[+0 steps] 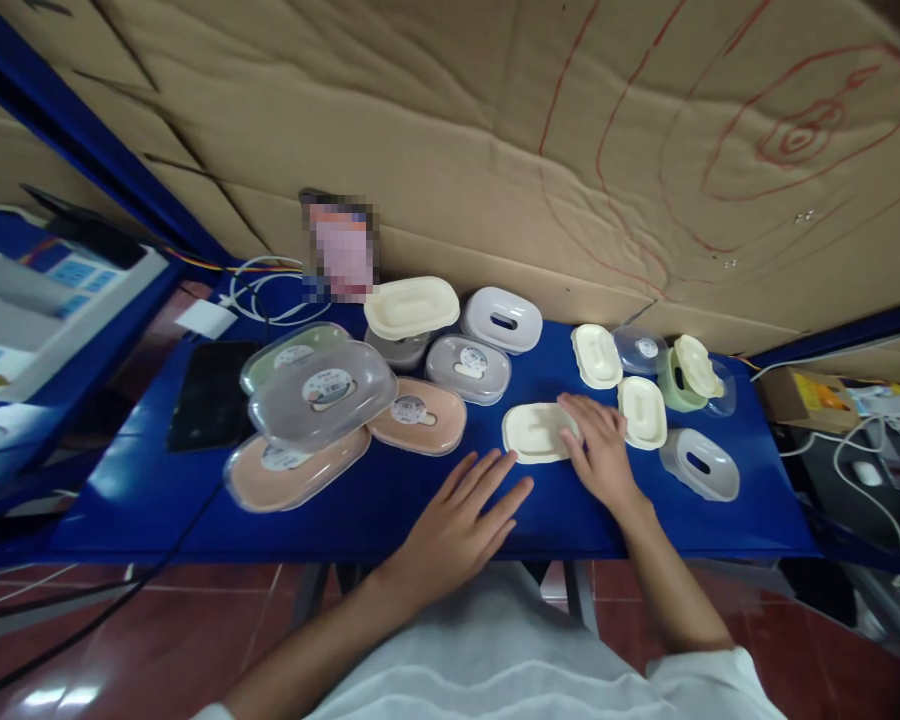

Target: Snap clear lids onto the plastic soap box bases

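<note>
A cream plastic lid (534, 432) with rounded corners lies flat on the blue table, in front of me. My right hand (601, 450) rests over its right end, fingers stretched out and thumb apart, touching the lid without visibly gripping it. Just below the lid's near left corner, my left hand (461, 525) is open with its fingers spread and nothing in them. Right of my right hand sits another cream lid (643, 412), with a third cream lid (597, 356) behind it. An oval grey box with a slot (700, 465) stands at the right.
Clear-lidded grey (322, 395) and peach (418, 415) containers are heaped at the left. A cream tray-like piece (411, 307) and a grey slotted box (502, 320) sit behind. A green container (681, 382) stands back right. Cardboard (450, 130) walls the rear; a black tablet (214, 395) lies left.
</note>
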`<state>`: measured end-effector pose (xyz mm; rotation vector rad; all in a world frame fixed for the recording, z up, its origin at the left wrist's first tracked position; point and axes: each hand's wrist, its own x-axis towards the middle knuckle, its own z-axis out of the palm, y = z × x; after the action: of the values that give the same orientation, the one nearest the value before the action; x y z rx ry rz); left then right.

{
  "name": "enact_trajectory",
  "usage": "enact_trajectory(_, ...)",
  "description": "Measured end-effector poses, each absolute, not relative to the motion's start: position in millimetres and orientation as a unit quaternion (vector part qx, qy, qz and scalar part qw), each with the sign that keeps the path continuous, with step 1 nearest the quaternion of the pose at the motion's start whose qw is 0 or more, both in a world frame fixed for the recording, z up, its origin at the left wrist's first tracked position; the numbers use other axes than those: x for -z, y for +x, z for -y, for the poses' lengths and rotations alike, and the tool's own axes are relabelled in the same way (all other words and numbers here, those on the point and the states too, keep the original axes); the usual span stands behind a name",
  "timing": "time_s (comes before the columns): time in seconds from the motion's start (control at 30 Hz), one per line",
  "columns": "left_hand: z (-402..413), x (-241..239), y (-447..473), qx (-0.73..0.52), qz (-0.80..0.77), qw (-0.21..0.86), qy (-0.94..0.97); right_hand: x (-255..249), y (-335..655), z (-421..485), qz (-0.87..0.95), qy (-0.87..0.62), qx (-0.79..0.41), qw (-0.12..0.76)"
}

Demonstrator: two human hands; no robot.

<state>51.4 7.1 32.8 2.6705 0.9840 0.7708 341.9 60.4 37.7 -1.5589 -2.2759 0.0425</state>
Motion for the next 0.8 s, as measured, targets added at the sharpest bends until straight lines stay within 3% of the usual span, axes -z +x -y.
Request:
enact_trajectory(0.13,-22.8,-17.5,72.5,-0.199,-0.345,0.092,0.913,-51.5,318.4,-134.1,0.837,-0.51,0.013,0.196)
enact_trajectory(0.23,-23.2,-14.4,64.9,-0.208,-0.359,0.089,0.906,-46.9,304.0,-183.7,0.862,-0.488,0.011,0.138)
enact_trajectory(0.33,-15.4,-11.9,48.7,-0.229,-0.382,0.098,0.89,-43.5,305.9,-198.3,0.848,-0.504,0.013,0.162)
enact_trajectory(0.53,-4.9,0.6,23.1,-0.284,-0.414,0.129,0.855,-39.0,354.8,-106.0,0.776,-0.554,0.028,0.3)
enact_trajectory(0.8,-18.0,-0.7,30.9,-0.265,-0.386,0.149,0.871,-8.4,372.3,7.1,0.783,-0.578,-0.02,0.23)
